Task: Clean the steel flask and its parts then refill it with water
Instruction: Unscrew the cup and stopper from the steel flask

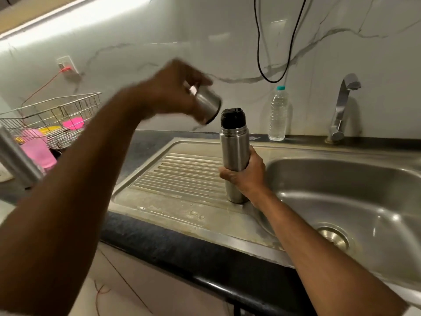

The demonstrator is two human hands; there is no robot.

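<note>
Flask (234,151) upright on drainboard (182,176), right hand (245,176) gripping; blurred left hand (175,87) holds steel cup (207,106).

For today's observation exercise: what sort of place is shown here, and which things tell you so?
Most likely a home kitchen: a steel sink with ribbed drainboard, a tap at the marble-look wall, and a wire dish rack on the dark counter.

The flask (234,153) stands on the drainboard (182,179), left of the sink basin (341,190), bottle (278,114) behind.
</note>
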